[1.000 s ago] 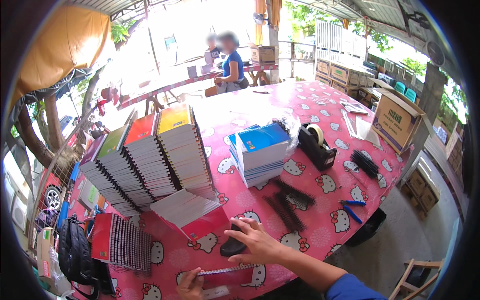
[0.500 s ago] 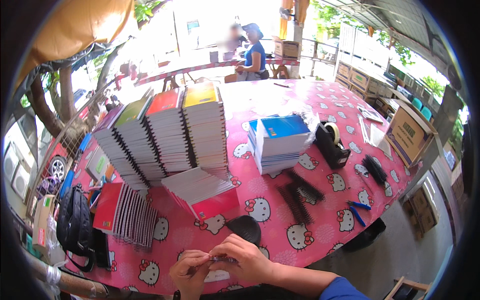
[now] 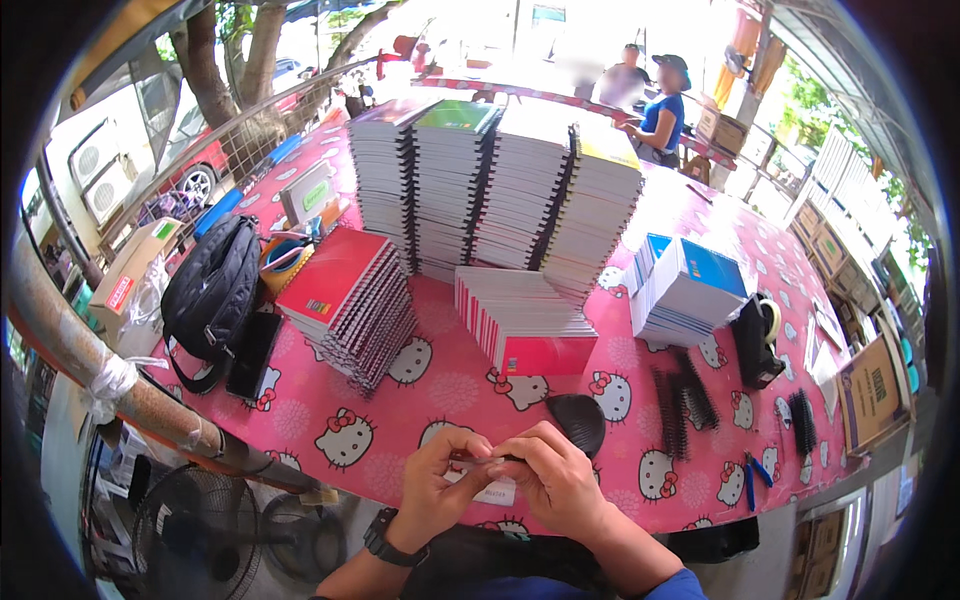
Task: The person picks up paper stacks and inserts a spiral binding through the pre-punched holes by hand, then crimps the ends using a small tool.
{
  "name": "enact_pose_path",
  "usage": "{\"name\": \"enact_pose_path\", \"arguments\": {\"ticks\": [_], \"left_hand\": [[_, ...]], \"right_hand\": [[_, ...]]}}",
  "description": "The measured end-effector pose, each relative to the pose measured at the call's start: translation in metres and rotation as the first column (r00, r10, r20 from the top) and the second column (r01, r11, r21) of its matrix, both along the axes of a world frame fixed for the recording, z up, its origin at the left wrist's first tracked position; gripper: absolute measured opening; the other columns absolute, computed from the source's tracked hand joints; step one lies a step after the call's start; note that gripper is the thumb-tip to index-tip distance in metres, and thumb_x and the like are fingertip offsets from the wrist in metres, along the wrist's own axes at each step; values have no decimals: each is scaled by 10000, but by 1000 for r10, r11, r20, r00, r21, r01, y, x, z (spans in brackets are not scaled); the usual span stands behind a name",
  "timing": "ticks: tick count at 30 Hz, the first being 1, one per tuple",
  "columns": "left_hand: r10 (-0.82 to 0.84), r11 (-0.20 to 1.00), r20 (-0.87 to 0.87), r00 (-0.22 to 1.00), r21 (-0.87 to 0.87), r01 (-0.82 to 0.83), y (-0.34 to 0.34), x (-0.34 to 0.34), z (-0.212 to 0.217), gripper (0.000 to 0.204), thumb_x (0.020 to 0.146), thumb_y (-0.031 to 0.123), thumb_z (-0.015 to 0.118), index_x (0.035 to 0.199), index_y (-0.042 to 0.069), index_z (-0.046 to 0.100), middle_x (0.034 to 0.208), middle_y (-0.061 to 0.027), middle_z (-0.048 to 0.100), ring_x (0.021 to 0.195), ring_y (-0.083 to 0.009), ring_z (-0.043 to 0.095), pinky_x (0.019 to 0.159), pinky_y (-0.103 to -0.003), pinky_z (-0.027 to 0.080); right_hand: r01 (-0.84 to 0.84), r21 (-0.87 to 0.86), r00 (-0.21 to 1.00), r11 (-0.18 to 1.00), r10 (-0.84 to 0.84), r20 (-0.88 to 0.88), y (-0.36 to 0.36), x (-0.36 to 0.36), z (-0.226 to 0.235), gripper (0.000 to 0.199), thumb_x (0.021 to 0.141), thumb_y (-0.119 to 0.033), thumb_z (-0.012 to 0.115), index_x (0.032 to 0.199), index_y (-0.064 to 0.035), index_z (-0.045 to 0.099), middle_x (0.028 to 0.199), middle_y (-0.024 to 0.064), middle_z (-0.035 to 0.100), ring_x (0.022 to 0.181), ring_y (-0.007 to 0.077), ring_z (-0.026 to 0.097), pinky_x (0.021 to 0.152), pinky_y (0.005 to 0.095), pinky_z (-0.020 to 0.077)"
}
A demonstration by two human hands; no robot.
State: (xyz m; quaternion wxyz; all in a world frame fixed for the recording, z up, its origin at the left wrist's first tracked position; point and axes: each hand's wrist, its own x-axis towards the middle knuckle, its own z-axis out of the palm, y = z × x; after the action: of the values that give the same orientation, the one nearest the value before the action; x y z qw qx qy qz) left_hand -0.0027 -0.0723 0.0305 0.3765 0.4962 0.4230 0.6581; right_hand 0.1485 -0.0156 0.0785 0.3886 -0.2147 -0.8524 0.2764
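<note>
My left hand [image 3: 447,484] and my right hand [image 3: 554,482] meet at the near edge of the table, fingertips pinched together. Between them is a small, thin, dark item, mostly covered by the fingers; its kind cannot be made out. Just beneath the fingers shows a small white label [image 3: 496,493] with print on it. Beyond my right hand lies a black rounded object [image 3: 578,424]. Farther in, a fanned pile of red-covered notebooks [image 3: 548,356] rests on the table, with a stack of red spiral notebooks [image 3: 345,290] to its left.
Tall stacks of spiral notebooks [image 3: 505,190] stand behind. Rightward are blue notebooks [image 3: 700,275], a tape dispenser [image 3: 757,345], black binding coils [image 3: 685,395] and blue-handled pliers [image 3: 757,482]. A black bag [image 3: 210,290] and phone [image 3: 254,356] lie left; a fan [image 3: 195,535] stands below. Two people are far off.
The view has swung left, so the table's things appear farther right and more of the left side shows. My hands stay pinched together over the label.
</note>
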Motion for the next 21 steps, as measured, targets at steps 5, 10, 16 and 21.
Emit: {"name": "enact_pose_path", "arguments": {"ticks": [5, 10, 16, 21], "left_hand": [[80, 996, -104, 991, -31, -84, 1, 1, 3, 244, 763, 35, 718, 952, 42, 564, 903, -52, 616, 800, -106, 596, 696, -239, 484], [39, 999, -135, 990, 38, -35, 5, -7, 2, 270, 774, 51, 709, 992, 56, 550, 987, -58, 597, 899, -118, 578, 743, -253, 469], [196, 942, 351, 915, 190, -275, 9, -17, 16, 531, 789, 76, 699, 1250, 33, 440, 1163, -40, 487, 1121, -104, 445, 862, -276, 408], [526, 827, 63, 848, 194, -528, 48, -100, 60, 349, 839, 108, 656, 1163, 17, 566, 874, 25, 533, 725, -35, 452, 627, -177, 370]], "right_hand": [[43, 81, 999, 996, -43, -5, 3, -6, 3, 158, 785, -65, 653, 921, -6, 597, 809, 106, 587, 698, 266, 556, 610, 349, 469], [-11, 132, 999, 991, 16, -39, 16, -7, 11, 129, 809, -50, 627, 929, -19, 593, 847, 109, 577, 701, 282, 548, 629, 352, 466], [-154, -195, 876, 969, 43, -481, 41, -65, 44, 87, 916, -35, 506, 943, 18, 569, 861, 49, 571, 764, 95, 507, 670, 226, 420], [44, -85, 825, 995, -84, -559, 118, -128, 59, 122, 868, -104, 615, 880, 12, 580, 653, 53, 585, 568, 97, 515, 540, 252, 428]]}}
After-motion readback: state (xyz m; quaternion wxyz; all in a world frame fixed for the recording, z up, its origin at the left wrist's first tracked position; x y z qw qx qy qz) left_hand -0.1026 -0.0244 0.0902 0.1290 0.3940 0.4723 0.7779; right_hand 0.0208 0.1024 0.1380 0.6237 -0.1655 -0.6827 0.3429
